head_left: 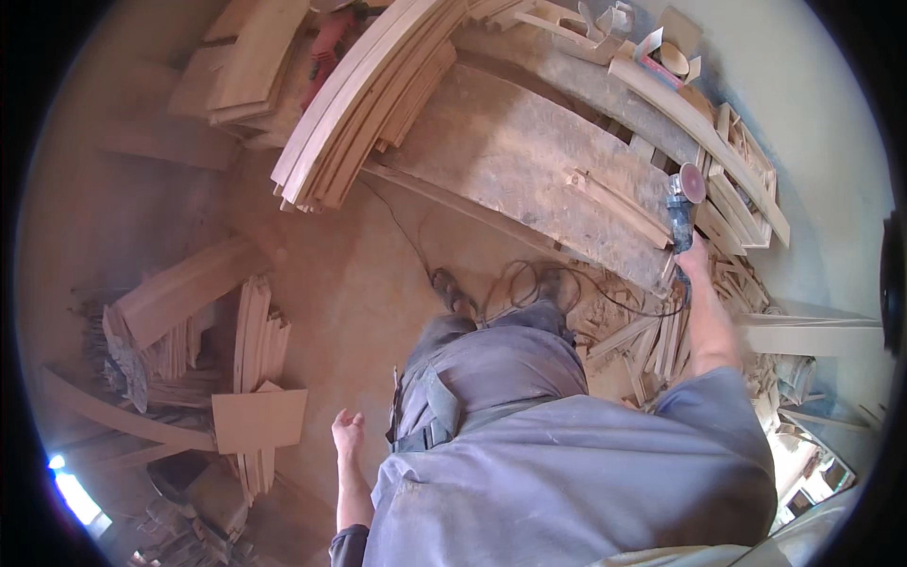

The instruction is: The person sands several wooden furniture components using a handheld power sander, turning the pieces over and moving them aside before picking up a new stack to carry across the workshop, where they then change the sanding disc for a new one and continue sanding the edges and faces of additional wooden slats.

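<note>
My right hand (693, 259) is closed round the body of an angle grinder (680, 215). Its round, reddish-brown disc (693, 183) points up and away from me, over the right end of the workbench (529, 161). Close by on the bench lies a narrow wooden strip (619, 208). My left hand (349, 431) hangs low at my left side, above the floor. Its fingers are loosely bent and a little apart, with nothing visible in them.
Long pale boards (378, 85) are stacked across the bench's left end. A dark cord (605, 288) loops over the floor by my shoes. Wood offcuts (652, 331) heap under the bench's right end. More boards (194, 283) pile up on the left. An opened box (669, 59) stands far right.
</note>
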{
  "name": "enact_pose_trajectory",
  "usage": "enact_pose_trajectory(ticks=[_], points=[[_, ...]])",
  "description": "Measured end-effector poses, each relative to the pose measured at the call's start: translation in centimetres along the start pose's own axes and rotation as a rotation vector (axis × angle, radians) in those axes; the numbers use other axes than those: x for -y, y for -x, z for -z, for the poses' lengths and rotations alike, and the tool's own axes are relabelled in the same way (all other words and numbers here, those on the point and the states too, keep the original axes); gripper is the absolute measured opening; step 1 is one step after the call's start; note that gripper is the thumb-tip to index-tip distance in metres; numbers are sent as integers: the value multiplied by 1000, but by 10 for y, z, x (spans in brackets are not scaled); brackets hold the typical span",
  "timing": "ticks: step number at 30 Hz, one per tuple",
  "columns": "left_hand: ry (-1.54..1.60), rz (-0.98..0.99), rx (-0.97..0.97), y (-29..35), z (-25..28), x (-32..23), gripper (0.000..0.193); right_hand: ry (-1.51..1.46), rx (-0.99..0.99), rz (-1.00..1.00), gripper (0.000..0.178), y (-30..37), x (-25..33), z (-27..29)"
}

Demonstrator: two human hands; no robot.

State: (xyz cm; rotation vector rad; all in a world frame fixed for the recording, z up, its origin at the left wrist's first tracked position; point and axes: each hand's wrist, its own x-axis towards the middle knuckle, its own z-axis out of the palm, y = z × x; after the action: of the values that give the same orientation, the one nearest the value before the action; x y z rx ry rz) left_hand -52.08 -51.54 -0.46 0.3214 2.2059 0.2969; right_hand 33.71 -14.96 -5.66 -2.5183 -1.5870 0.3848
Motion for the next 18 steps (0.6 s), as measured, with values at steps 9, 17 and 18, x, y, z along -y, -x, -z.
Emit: enact_pose_trajectory(ticks=[9, 17, 18], points=[[440, -159, 9, 39, -94, -16, 54, 105, 281, -114, 60, -7, 26, 35], [349, -73, 311, 54, -209, 25, 54, -56, 237, -242, 77, 11, 40, 33], [326, -70, 311, 60, -215, 25, 55, -30, 266, -258, 76, 13, 52, 37]])
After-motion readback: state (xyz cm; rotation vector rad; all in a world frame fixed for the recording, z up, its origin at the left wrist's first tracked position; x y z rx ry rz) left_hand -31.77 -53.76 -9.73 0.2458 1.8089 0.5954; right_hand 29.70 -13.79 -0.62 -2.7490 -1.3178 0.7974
